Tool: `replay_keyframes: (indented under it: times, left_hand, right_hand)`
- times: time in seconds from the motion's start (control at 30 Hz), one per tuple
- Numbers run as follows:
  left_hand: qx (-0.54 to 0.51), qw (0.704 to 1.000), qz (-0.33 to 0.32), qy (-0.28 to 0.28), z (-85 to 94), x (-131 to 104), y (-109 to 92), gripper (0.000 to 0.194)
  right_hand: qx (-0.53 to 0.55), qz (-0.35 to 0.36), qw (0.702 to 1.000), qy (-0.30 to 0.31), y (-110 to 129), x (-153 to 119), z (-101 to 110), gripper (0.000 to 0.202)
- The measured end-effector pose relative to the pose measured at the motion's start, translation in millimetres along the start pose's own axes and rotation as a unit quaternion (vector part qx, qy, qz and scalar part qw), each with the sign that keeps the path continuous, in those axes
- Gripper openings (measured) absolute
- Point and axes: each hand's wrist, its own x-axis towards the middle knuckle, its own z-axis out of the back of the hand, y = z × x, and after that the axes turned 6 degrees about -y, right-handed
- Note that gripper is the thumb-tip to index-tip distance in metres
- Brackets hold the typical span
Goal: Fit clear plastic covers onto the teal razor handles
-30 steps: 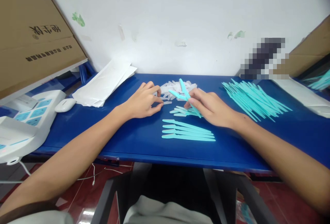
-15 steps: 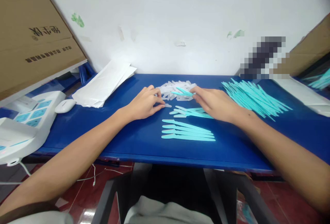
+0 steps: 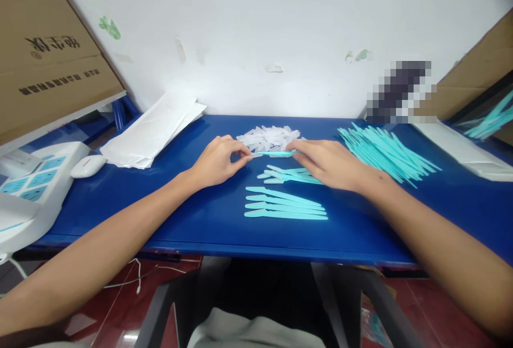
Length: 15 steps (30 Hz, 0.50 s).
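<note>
My left hand point(image 3: 218, 161) pinches a small translucent plastic cap point(image 3: 255, 154) between thumb and fingertips. Held in the closed fingers of my right hand point(image 3: 326, 162) is a turquoise eyebrow razor point(image 3: 274, 153), its end pointing left and meeting the cap. Whether a second razor lies in that grip I cannot tell. Just behind both hands spreads a pile of translucent caps point(image 3: 269, 137). Nearer to me, several capped-looking razors point(image 3: 286, 176) lie loosely, partly under my right hand. Below them, a neat row of turquoise razors point(image 3: 286, 213) lies flat.
A large heap of turquoise razors point(image 3: 388, 153) lies on the blue table point(image 3: 192, 225) at right. White sheets point(image 3: 148, 134), a white earphone case point(image 3: 88, 167) and a power strip point(image 3: 44, 193) are at left. A cardboard box point(image 3: 48, 54) leans above them; a white wall stands behind.
My right hand has brought the razor down and level, towards the left hand. My left hand has raised the cap off the table to the razor's tip. The view has shifted slightly.
</note>
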Motion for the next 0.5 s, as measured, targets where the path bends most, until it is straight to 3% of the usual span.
replay_keyframes:
  times: [0.5]
  left_hand:
    - [-0.037, 0.992, -0.077, -0.096, -6.0, 0.0, -6.3, 0.019]
  right_hand:
    - [-0.019, 0.035, 0.999, -0.019, 14.4, 1.3, 1.0, 0.034]
